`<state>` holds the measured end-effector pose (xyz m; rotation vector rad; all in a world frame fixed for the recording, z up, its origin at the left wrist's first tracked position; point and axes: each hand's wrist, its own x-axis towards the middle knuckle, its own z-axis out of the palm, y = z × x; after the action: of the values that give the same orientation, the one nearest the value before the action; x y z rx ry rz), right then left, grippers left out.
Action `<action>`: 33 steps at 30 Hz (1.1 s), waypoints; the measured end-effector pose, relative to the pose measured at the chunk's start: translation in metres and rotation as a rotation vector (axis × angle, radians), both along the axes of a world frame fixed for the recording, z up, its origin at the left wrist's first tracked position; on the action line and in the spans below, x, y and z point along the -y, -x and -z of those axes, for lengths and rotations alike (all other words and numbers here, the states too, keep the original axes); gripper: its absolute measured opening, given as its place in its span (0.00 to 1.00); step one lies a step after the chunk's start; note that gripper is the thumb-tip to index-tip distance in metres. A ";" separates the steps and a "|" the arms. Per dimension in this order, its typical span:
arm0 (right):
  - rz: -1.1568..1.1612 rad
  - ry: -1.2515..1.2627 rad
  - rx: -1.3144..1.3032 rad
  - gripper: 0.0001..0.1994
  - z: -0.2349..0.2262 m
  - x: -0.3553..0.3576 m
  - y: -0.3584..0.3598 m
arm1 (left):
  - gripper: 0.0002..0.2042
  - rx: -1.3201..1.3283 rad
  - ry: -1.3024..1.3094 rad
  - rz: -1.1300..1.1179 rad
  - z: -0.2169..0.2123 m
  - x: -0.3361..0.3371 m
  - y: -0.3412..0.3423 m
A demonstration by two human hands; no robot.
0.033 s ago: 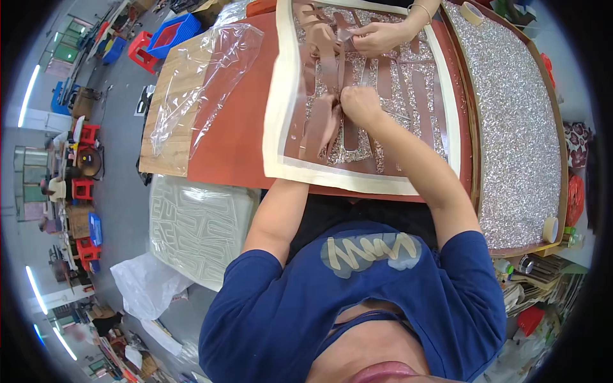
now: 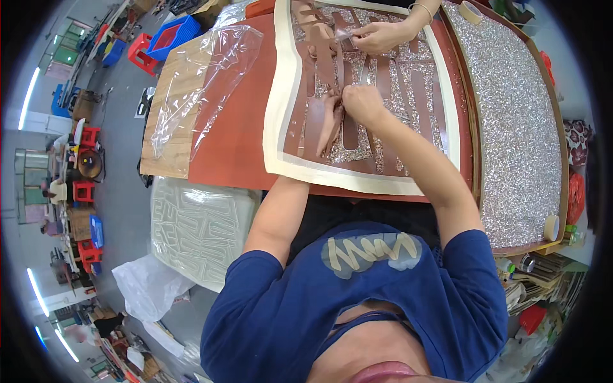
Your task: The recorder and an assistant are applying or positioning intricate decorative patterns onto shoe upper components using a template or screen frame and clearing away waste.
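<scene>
A clear sheet with a cream border (image 2: 271, 121) and brown strips (image 2: 383, 78) spreads over silvery glitter material on the table. My left forearm passes beneath the near border, and my left hand (image 2: 329, 120) shows partly through the sheet, fingers pinched at a brown strip's edge. From above, my right hand (image 2: 363, 105) is closed, its fingertips pinching that strip beside the left fingertips. Across the sheet, another person's hand (image 2: 383, 37) with a bracelet holds a small clear piece of film. That person's other hand (image 2: 314, 29) is partly hidden by the strips.
Crumpled clear plastic (image 2: 223, 70) lies on the red-brown board (image 2: 227, 143) to my left. Below it is a wrapped stack of pale cut-outs (image 2: 201, 230). A glitter panel (image 2: 520, 127) stands at the right with tape rolls (image 2: 551, 228) on it. Red stools and blue crates (image 2: 175, 33) stand farther left.
The sheet and its brown strips have shifted slightly over the glitter. My left hand has changed its pose a little beside the strip. My right hand has moved slightly right.
</scene>
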<state>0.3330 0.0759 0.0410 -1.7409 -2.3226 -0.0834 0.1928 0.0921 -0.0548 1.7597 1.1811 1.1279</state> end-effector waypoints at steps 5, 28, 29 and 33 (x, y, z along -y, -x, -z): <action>0.119 0.044 0.038 0.06 -0.083 -0.002 -0.058 | 0.18 -0.618 -0.544 -0.034 -0.035 0.038 -0.001; 0.142 -0.072 -0.281 0.06 -0.081 0.146 -0.111 | 0.37 -0.623 -0.336 0.217 -0.057 0.105 -0.064; 0.308 0.034 -0.411 0.07 -0.094 0.133 -0.129 | 0.37 -0.622 -0.344 0.215 -0.061 0.109 -0.063; 0.623 -0.396 -0.371 0.10 -0.117 0.097 -0.230 | 0.40 -0.869 -0.358 0.291 -0.065 0.113 -0.075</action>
<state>0.5628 -0.0213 0.1576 -1.9811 -1.3428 -0.2775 0.2676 -0.0206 0.0098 2.7394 1.1558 0.3891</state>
